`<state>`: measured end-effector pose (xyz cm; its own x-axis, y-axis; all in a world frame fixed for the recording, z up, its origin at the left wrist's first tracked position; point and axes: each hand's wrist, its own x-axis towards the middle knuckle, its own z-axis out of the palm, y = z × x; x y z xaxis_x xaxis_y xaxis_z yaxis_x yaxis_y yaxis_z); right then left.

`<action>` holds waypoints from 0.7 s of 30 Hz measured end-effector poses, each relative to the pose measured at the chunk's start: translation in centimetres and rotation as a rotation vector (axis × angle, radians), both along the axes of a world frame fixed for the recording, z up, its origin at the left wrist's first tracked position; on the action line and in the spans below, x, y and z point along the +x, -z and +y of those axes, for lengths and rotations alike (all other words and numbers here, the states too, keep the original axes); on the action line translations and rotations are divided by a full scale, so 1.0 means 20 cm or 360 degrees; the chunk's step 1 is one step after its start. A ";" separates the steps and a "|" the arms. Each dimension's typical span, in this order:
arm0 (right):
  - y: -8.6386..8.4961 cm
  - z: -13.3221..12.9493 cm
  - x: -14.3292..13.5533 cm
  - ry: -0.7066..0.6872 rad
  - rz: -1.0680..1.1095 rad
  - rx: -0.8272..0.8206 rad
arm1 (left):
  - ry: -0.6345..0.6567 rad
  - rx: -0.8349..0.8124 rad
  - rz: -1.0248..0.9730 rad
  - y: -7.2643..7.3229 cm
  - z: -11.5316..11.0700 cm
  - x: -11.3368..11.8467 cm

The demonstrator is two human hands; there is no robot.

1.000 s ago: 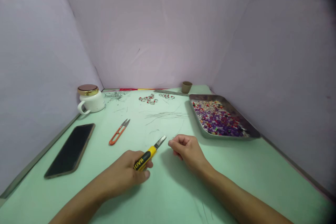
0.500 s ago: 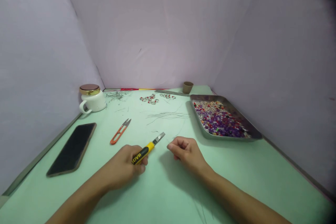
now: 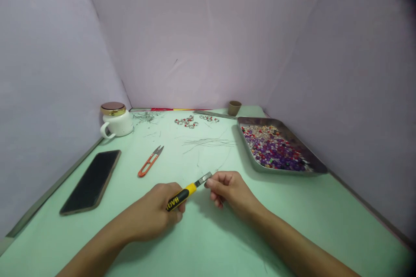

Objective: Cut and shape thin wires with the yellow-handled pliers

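My left hand (image 3: 162, 207) is wrapped round a hand tool with a yellow-and-black handle (image 3: 181, 198) and a short metal head. I cannot make out its exact kind. Its tip points right and meets the fingertips of my right hand (image 3: 229, 188). Thumb and forefinger of that hand are pinched on a thin wire (image 3: 221, 165), partly hidden by the fingers. More thin wires (image 3: 209, 142) lie loose on the green table (image 3: 201, 246) beyond the hands.
Orange thread snips (image 3: 150, 162) and a phone (image 3: 92, 181) lie at left, below a lidded white mug (image 3: 119, 123). A metal tray (image 3: 286, 172) of mixed beads stands at right. Beaded pieces (image 3: 186, 122), wire scraps (image 3: 146, 117) and a small brown cup (image 3: 234, 107) sit at the back.
The tool in my left hand has moved slightly right and down, so its tip now meets my right fingertips. Before, there was a gap between them.
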<state>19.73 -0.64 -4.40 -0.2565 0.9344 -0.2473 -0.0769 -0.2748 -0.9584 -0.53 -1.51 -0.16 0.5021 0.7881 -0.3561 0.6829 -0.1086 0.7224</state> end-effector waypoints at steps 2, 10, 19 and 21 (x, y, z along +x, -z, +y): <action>0.01 0.00 0.00 0.0046 0.0046 -0.0042 | -0.0010 0.0013 0.0000 0.00 0.00 0.00; -0.01 0.02 0.04 0.0192 0.0358 -0.0074 | -0.0083 -0.0252 -0.0263 0.00 0.03 -0.01; 0.01 0.01 0.03 -0.0028 0.0708 -0.0221 | -0.0157 -0.0384 -0.0695 0.02 0.05 -0.02; 0.00 0.01 0.03 -0.0050 0.0763 -0.0280 | -0.0152 -0.0396 -0.0691 0.01 0.05 -0.01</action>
<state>20.34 -0.50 -4.36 -0.4068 0.8793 -0.2477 -0.4856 -0.4378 -0.7567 -0.80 -0.42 -0.45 0.5750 0.7556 -0.3137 0.3126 0.1514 0.9377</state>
